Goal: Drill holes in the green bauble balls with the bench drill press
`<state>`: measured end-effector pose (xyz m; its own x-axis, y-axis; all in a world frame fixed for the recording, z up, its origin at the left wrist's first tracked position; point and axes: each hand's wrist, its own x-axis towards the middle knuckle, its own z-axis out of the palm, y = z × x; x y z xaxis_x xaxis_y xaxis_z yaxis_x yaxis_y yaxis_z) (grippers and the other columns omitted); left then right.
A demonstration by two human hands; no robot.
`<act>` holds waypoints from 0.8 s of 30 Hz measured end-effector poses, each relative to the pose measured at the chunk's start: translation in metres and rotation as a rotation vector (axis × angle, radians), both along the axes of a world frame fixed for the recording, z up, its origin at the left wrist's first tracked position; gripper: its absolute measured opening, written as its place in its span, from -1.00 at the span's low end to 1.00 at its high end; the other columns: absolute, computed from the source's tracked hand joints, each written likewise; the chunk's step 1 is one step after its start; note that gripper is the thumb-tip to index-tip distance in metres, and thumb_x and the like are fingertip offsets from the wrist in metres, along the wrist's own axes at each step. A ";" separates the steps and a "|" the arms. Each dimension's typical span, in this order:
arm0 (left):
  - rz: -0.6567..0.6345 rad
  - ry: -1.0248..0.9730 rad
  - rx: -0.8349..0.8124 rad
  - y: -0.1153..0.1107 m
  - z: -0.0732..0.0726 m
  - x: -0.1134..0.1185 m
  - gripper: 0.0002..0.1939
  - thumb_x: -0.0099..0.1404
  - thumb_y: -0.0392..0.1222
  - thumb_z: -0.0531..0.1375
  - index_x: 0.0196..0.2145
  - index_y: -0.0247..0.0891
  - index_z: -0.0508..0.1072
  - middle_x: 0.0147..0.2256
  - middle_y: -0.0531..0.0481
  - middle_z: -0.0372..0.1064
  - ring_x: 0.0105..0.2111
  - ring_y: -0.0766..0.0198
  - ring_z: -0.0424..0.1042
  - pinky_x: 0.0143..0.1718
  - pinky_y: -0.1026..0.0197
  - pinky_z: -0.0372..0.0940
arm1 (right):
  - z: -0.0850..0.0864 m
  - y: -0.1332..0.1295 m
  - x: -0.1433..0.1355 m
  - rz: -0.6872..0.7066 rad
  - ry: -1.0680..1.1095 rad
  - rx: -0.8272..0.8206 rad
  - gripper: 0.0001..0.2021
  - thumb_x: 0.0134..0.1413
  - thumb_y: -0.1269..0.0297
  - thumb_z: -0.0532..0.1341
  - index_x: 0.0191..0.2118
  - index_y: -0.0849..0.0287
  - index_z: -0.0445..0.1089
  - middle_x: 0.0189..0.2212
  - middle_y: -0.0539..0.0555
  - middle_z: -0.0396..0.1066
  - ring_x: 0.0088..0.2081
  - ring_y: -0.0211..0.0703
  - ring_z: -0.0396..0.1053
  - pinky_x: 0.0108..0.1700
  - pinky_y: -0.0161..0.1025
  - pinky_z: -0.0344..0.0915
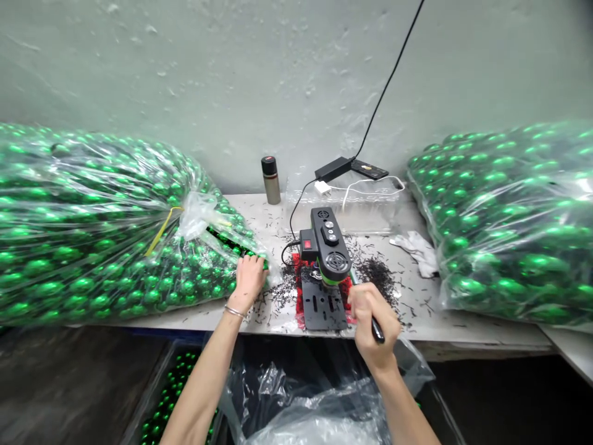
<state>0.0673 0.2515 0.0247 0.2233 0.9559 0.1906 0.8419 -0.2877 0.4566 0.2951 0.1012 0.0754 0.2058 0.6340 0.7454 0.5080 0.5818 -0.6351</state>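
Observation:
My left hand [251,281] is at the slit in a large clear bag [204,216] of shiny green balls [83,285]. Its fingers are curled round a green ball [265,264] at the opening; part of the grip is hidden. My right hand [375,324] is closed round a slim tool with a black handle [378,332], its front end beside the machine. Between the hands stands a small black machine like a desktop laser engraver [330,244], its round head over a slotted black base plate [325,312]. Red material [299,303] lies under the plate.
Small dark scraps [375,278] litter the white table [199,318]. A second bag of green balls [514,228] stands right, near a white glove [419,250]. Behind are a bottle [271,180], a clear box [370,207], an adapter [332,168] and cables. Below hangs clear plastic [319,414].

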 end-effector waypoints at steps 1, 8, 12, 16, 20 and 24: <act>-0.028 0.061 -0.053 0.009 -0.001 0.002 -0.84 0.08 -0.46 0.26 -0.49 -0.23 0.42 -0.36 -0.17 0.41 -0.09 -0.10 0.39 0.05 -0.04 0.20 | 0.000 0.000 0.000 0.001 -0.009 0.003 -0.73 0.22 0.54 0.01 -0.50 0.14 0.12 -0.52 -0.01 0.20 -0.45 -0.28 0.20 -0.41 -0.27 0.12; -0.099 0.140 -0.178 0.023 0.003 0.012 -0.81 0.05 -0.52 0.20 -0.39 -0.31 0.44 -0.24 -0.21 0.39 -0.25 0.04 0.47 -0.14 0.07 0.32 | -0.001 0.001 -0.001 0.006 -0.002 0.031 -0.73 0.20 0.56 0.01 -0.50 0.14 0.13 -0.52 -0.02 0.19 -0.45 -0.29 0.20 -0.43 -0.28 0.12; -0.039 -0.130 -0.096 0.005 0.016 -0.004 -0.72 0.17 -0.32 0.21 -0.12 -0.29 0.43 -0.02 -0.18 0.28 -0.16 0.12 0.43 -0.08 0.08 0.34 | -0.002 0.001 -0.001 0.008 0.012 0.023 -0.72 0.21 0.53 0.01 -0.51 0.14 0.13 -0.52 -0.02 0.20 -0.46 -0.28 0.22 -0.43 -0.27 0.13; 0.065 -0.838 -0.302 -0.032 0.017 -0.011 -0.55 0.16 -0.08 0.30 -0.01 -0.27 0.43 -0.21 -0.04 0.39 -0.35 0.27 0.45 -0.24 0.19 0.41 | -0.005 0.001 -0.001 0.007 0.029 0.029 -0.72 0.21 0.52 0.02 -0.51 0.14 0.15 -0.53 -0.02 0.20 -0.46 -0.26 0.23 -0.44 -0.26 0.12; 0.152 -1.425 -0.604 -0.064 0.006 0.008 -0.55 0.12 -0.15 0.35 -0.03 -0.32 0.45 -0.24 -0.09 0.52 -0.42 0.32 0.49 -0.35 0.29 0.43 | -0.005 0.001 -0.001 0.006 0.042 0.030 -0.72 0.21 0.52 0.02 -0.52 0.14 0.16 -0.52 -0.02 0.21 -0.45 -0.26 0.23 -0.42 -0.26 0.15; 0.309 -1.657 -0.795 -0.080 -0.007 0.038 -0.85 0.14 -0.31 0.32 -0.29 -0.37 0.51 -0.31 -0.13 0.57 -0.42 0.32 0.53 -0.40 0.36 0.44 | -0.002 0.000 0.000 0.000 0.003 0.006 -0.71 0.22 0.53 0.01 -0.52 0.14 0.16 -0.52 -0.02 0.23 -0.45 -0.28 0.23 -0.41 -0.26 0.15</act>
<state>0.1051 0.1719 0.0174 0.1238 0.8840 -0.4508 -0.5712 0.4350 0.6961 0.2955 0.1015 0.0733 0.2080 0.6294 0.7487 0.5066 0.5855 -0.6329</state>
